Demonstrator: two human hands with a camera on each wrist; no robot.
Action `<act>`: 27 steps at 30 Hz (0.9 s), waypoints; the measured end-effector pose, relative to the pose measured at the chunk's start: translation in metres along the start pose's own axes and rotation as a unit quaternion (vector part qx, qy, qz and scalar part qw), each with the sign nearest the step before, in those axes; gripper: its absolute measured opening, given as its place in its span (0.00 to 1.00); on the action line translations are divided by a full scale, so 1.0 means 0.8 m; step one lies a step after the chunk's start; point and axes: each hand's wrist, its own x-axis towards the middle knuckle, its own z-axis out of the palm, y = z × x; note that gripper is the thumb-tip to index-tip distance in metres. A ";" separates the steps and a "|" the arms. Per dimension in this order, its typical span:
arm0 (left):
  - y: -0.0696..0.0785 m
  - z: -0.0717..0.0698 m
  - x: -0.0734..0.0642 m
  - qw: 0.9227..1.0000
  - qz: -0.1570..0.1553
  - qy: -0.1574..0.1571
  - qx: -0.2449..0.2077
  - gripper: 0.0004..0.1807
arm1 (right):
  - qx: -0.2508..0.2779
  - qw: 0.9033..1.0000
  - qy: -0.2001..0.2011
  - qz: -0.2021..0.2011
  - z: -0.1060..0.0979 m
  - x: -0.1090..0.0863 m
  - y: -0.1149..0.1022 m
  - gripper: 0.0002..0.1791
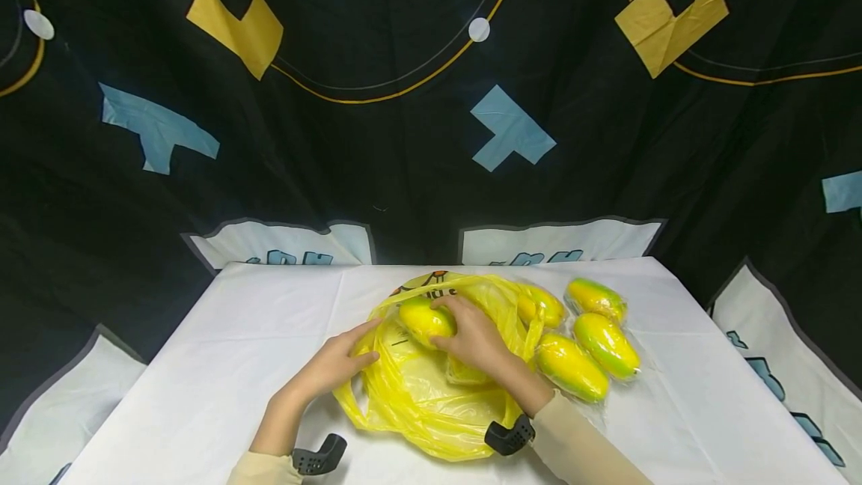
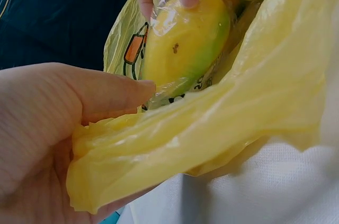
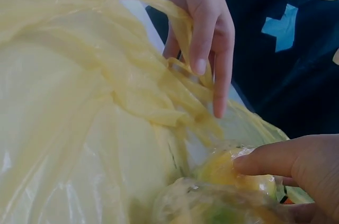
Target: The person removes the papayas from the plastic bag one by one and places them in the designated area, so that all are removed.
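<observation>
A yellow plastic bag (image 1: 431, 418) lies spread with its mouth open on the white table. My left hand (image 1: 333, 364) holds the left edge of its mouth, and in the left wrist view the thumb (image 2: 119, 94) lies over the film with the fingers behind it. Inside the mouth, my right hand (image 1: 474, 335) grips a yellow-green mango (image 1: 419, 320) in clear wrap, thumb and fingers on its right side. Another wrapped mango (image 1: 466, 374) sits in the bag below the right hand, partly hidden by hand and film.
To the bag's right, wrapped mangoes rest on the white table (image 1: 269, 313): a front one (image 1: 572, 367), a middle one (image 1: 607, 346) and a rear one (image 1: 595, 299). One more mango (image 1: 542, 307) shows by the bag's right edge. A dark printed cloth (image 1: 384, 171) hangs behind.
</observation>
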 end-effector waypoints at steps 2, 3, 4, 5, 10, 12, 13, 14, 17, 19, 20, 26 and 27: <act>0.000 0.000 0.000 1.000 0.000 0.000 0.001 0.30 | 0.002 1.000 0.000 0.000 -0.002 -0.001 -0.003 0.29; 0.000 0.000 0.000 1.000 0.000 0.000 0.001 0.30 | 0.002 1.000 0.000 -0.002 -0.003 -0.002 -0.005 0.29; 0.000 0.000 0.000 1.000 0.000 -0.001 0.001 0.30 | 0.004 1.000 -0.001 -0.005 -0.004 -0.003 -0.007 0.29; 0.000 0.000 0.000 1.000 -0.001 -0.002 0.001 0.30 | 0.007 1.000 -0.001 -0.009 -0.005 -0.004 -0.009 0.29; -0.001 -0.001 0.000 1.000 -0.004 -0.003 0.001 0.30 | 0.015 1.000 -0.004 -0.022 -0.011 -0.010 -0.018 0.28; -0.002 -0.001 0.001 1.000 -0.004 -0.004 0.002 0.30 | 0.015 0.999 -0.001 -0.029 -0.013 -0.013 -0.021 0.28; -0.003 0.000 0.001 1.000 -0.004 -0.004 0.003 0.30 | 0.016 0.999 0.000 -0.030 -0.014 -0.015 -0.022 0.28; -0.003 0.000 0.001 1.000 -0.005 -0.004 0.004 0.30 | 0.018 0.999 0.000 -0.031 -0.015 -0.016 -0.023 0.28; -0.004 0.000 0.001 1.000 -0.004 -0.003 0.005 0.30 | 0.029 0.999 0.001 -0.031 -0.019 -0.022 -0.028 0.28; -0.003 0.000 0.001 1.000 0.000 -0.001 0.005 0.30 | 0.042 0.999 0.000 -0.027 -0.023 -0.026 -0.032 0.28; -0.004 0.000 0.001 1.000 0.002 0.000 0.006 0.30 | 0.048 0.999 0.000 -0.025 -0.024 -0.028 -0.034 0.28; -0.005 0.000 0.002 1.000 0.013 0.002 0.019 0.29 | 0.066 0.998 0.000 -0.023 -0.035 -0.037 -0.045 0.27; -0.004 0.000 0.001 1.000 0.014 0.002 0.019 0.29 | 0.067 0.997 0.000 -0.023 -0.037 -0.038 -0.046 0.27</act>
